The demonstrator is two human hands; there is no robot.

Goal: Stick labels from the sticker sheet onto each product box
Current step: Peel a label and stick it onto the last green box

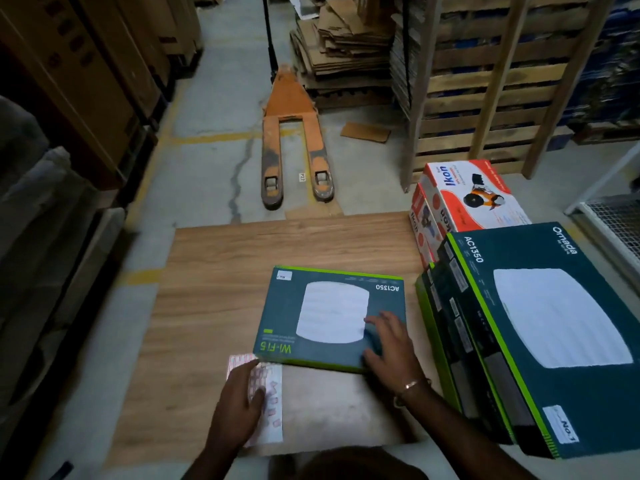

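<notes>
A flat teal box marked AC1350 lies on the wooden table, with a small white label on its far left corner. My right hand rests on the box's near right corner, fingers spread over the top and thumb at its edge. The sticker sheet, white with red-edged labels, lies flat just in front of the box. My left hand presses down on the sheet. At the right a stack of the same teal boxes stands; the top one carries a white label near its front corner.
Two red and white Ikon boxes stand at the table's far right. Beyond the table lie an orange pallet jack, flattened cardboard and stacked wooden pallets. Brown cartons line the left aisle. A white wire cage sits at the right.
</notes>
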